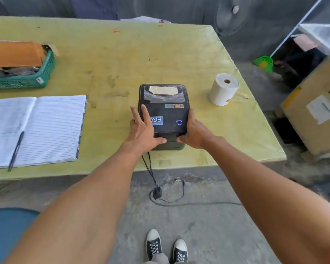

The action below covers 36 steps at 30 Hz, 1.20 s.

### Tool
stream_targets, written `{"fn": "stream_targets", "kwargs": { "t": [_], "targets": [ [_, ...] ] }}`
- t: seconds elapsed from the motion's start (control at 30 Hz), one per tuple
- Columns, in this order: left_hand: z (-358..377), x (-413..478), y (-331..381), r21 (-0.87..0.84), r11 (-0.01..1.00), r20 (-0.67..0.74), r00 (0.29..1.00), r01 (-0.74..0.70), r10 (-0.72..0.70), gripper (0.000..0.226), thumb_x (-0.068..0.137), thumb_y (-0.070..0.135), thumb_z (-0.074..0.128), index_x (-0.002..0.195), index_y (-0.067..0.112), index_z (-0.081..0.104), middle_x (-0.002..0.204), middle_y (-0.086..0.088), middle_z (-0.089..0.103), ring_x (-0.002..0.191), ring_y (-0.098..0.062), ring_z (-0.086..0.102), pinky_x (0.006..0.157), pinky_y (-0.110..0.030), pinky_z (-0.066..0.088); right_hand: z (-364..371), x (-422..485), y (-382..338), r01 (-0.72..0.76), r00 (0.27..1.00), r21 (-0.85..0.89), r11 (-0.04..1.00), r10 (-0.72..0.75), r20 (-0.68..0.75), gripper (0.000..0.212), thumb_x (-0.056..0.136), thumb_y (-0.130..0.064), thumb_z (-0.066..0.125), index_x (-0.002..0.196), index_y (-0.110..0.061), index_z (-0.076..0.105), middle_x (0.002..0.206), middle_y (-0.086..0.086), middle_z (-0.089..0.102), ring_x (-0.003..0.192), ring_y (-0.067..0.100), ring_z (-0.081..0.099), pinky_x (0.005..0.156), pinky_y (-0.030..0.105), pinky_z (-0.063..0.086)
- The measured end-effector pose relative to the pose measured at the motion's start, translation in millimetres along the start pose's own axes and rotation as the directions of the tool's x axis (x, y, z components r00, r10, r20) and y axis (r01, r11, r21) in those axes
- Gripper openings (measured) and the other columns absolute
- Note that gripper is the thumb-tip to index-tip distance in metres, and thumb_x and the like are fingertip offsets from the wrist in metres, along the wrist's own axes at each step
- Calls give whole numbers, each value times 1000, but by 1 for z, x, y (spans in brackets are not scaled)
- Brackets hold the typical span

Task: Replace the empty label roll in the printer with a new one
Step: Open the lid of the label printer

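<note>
The black printer (163,115) is being held from both sides near the front edge of the yellow-green table (103,63), lid closed, blue ring light (179,122) lit between the two hands. The left hand (143,128) is being laid flat on the printer's left top, fingers (145,113) spread and extended, thumb pressed against the front face. The right hand (195,132) is being wrapped around the right side, fingers together and curled over the edge, mostly hidden behind the casing, thumb pressed on the front, its tip close to the left thumb. A blue sticker (157,120) is being partly covered just beside the left fingers. Through the clear window (164,93) beyond the fingertips a pale brown core is being seen; whether paper remains on it cannot be told. The new label roll (223,89) is being left standing upright on the table, beyond and to the right of the right fingers, well apart from the printer, untouched. An open lined notebook (46,126) with a pen (16,151) lying on it is being left well to the left of the left fingers, a green basket (27,79) further beyond it. Black cables (151,172) are being hung off the table edge below the thumbs, down to the floor.
</note>
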State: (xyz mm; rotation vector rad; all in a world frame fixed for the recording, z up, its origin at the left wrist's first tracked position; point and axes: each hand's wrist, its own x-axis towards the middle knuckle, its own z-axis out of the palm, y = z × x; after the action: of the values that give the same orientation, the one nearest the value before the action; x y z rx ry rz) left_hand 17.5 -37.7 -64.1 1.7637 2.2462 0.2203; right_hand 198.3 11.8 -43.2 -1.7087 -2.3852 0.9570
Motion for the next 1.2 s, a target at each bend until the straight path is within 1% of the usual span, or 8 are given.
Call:
{"fn": "stream_targets", "kwargs": {
  "t": [0.1, 0.27, 0.37, 0.53, 0.7, 0.83, 1.0, 1.2],
  "targets": [
    [0, 0, 2, -17, 1000, -18, 1000, -5, 5, 139, 67, 62, 76, 148, -2, -17, 152, -36, -8, 120, -48, 44, 100, -42, 38, 11, 6, 4, 8, 1000, 15, 1000, -8, -1, 118, 86, -20, 73, 148, -12, -28, 127, 29, 54, 105, 44, 60, 90, 51, 50],
    [3, 1, 1, -4, 1000, -57, 998, -13, 13, 138, 66, 61, 77, 148, -2, -14, 150, -33, 4, 113, -46, 48, 99, -42, 41, 19, 7, 10, 7, 999, 63, 998, -4, -44, 122, 85, -21, 74, 148, -18, -31, 127, 31, 47, 109, 46, 56, 91, 46, 48],
    [5, 1, 1, -10, 1000, -71, 997, -15, 14, 139, 65, 61, 78, 149, 1, -15, 150, -33, 4, 113, -46, 48, 99, -43, 41, 19, 7, 11, 20, 998, 37, 999, -18, -52, 122, 86, -23, 74, 148, -20, -31, 123, 29, 47, 107, 46, 56, 88, 45, 46],
    [8, -1, 0, -28, 1000, -83, 997, -3, 1, 138, 65, 61, 78, 150, 5, -15, 151, -33, 2, 118, -46, 46, 101, -43, 41, 16, 4, 9, 28, 999, -16, 999, -28, -23, 118, 87, -28, 72, 147, -36, -30, 114, 22, 48, 95, 44, 59, 87, 49, 51],
    [10, -2, 0, -28, 1000, -73, 997, 6, -8, 137, 66, 61, 77, 150, 8, -17, 152, -32, 0, 122, -46, 44, 102, -44, 40, 15, 3, 10, 35, 999, -83, 996, -37, -29, 117, 87, -31, 71, 149, -33, -29, 115, 23, 50, 95, 43, 60, 84, 46, 51],
    [11, -3, -1, 13, 1000, -99, 995, -4, 5, 135, 67, 64, 74, 149, 6, -16, 152, -33, 3, 129, -44, 36, 107, -42, 34, 14, 5, 11, 33, 999, -120, 992, -35, -21, 118, 87, -34, 71, 148, -34, -30, 114, 22, 51, 92, 41, 60, 85, 49, 52],
    [6, 0, 1, 28, 1000, -73, 997, 4, -2, 136, 67, 65, 73, 149, 8, -18, 152, -32, 3, 120, -42, 47, 100, -40, 43, 12, 6, 11, 33, 999, -160, 987, -37, -23, 118, 87, -37, 70, 146, -34, -32, 116, 21, 51, 93, 40, 60, 87, 52, 51],
    [-4, 1, 1, -84, 996, -38, 999, 8, -11, 137, 64, 58, 80, 151, 11, -15, 150, -27, 7, 126, -38, 41, 102, -41, 41, 3, 9, 9, 20, 1000, -199, 980, -18, 14, 120, 85, -44, 69, 143, -37, -36, 123, 19, 53, 101, 39, 60, 91, 52, 49]
  ]
}}
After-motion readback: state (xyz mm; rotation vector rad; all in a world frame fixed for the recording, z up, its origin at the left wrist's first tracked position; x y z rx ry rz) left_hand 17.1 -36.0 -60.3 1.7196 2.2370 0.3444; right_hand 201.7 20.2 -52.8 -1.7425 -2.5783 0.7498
